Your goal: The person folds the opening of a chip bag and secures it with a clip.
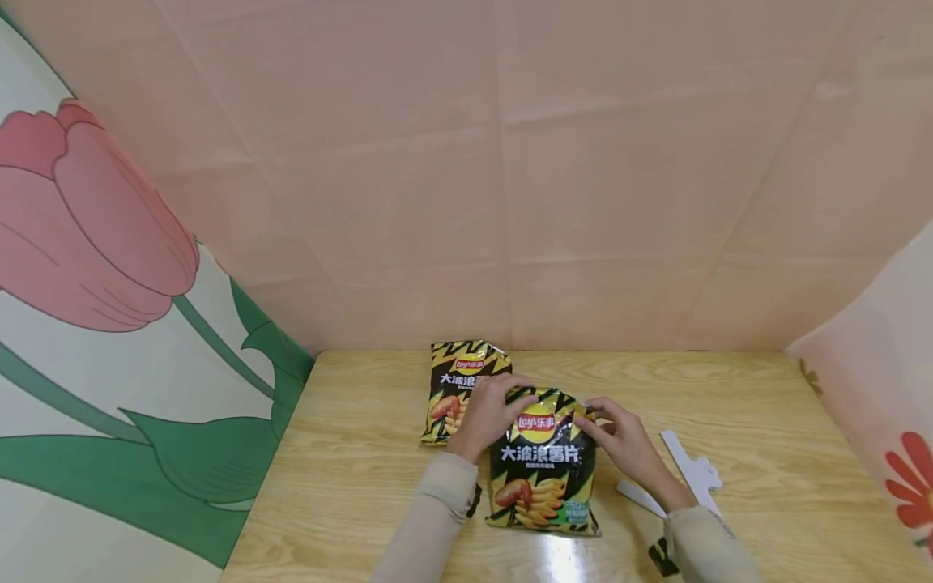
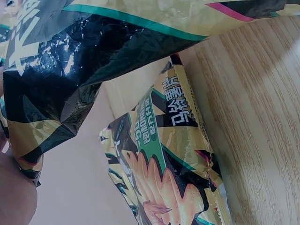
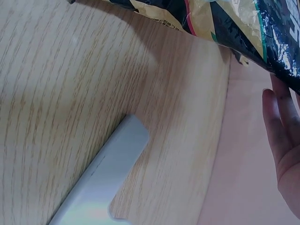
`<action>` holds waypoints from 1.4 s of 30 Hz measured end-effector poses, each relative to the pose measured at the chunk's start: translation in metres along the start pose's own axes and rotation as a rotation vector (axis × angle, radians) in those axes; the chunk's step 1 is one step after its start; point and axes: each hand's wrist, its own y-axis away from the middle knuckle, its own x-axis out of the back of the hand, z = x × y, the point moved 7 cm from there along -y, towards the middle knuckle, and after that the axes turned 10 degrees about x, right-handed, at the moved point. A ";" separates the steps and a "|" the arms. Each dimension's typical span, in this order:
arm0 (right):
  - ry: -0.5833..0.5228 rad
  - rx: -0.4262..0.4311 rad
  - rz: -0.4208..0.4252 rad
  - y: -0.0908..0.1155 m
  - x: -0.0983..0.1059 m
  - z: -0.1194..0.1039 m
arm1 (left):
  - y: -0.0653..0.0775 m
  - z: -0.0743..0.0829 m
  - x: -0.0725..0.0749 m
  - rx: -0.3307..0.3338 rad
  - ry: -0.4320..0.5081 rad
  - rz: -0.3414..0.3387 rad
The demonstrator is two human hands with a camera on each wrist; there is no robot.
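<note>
A black and yellow Lay's potato chip bag [image 1: 541, 478] stands tilted up, its printed front facing the head camera. My left hand [image 1: 488, 414] grips its upper left corner, fingers over the top edge. At the upper right corner, my right hand [image 1: 628, 444] pinches the bag between thumb and fingers. In the right wrist view, fingers [image 3: 281, 117] lie behind the bag's dark edge. A second matching chip bag [image 1: 446, 387] lies behind on the left, partly covered by my left hand and the front bag. Its lower half with the chip picture shows in the left wrist view.
A white flat plastic piece [image 1: 691, 468] with a notched side lies on the wooden table [image 1: 350, 486] beside my right forearm. A second white strip [image 1: 640, 497] sits next to it, partly under the arm. A pink cloth wall [image 1: 408, 202] rises at the table's back edge.
</note>
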 end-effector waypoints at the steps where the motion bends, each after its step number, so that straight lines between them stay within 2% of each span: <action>1: -0.004 0.000 0.001 0.000 0.000 0.000 | 0.000 0.000 0.001 -0.004 0.011 0.000; 10: 0.033 -0.003 0.019 0.002 0.002 0.000 | 0.000 -0.001 0.004 -0.011 0.137 -0.026; 17: 0.047 0.007 0.019 0.003 0.002 0.003 | 0.000 -0.003 0.006 -0.008 0.112 -0.017; 21: 0.051 0.022 0.018 0.003 0.002 0.004 | 0.000 -0.002 0.006 -0.032 0.117 -0.029; 25: 0.038 0.066 0.018 0.004 0.002 0.001 | 0.002 -0.002 0.006 -0.058 0.106 -0.027; 30: 0.040 0.120 0.014 0.004 0.002 -0.001 | 0.001 -0.003 0.007 -0.037 0.109 -0.026; 35: 0.048 0.105 0.001 0.005 0.002 0.000 | 0.002 -0.002 0.009 -0.058 0.126 -0.028; 42: 0.037 0.112 0.003 0.006 0.003 0.001 | 0.002 0.000 0.008 -0.092 0.077 -0.032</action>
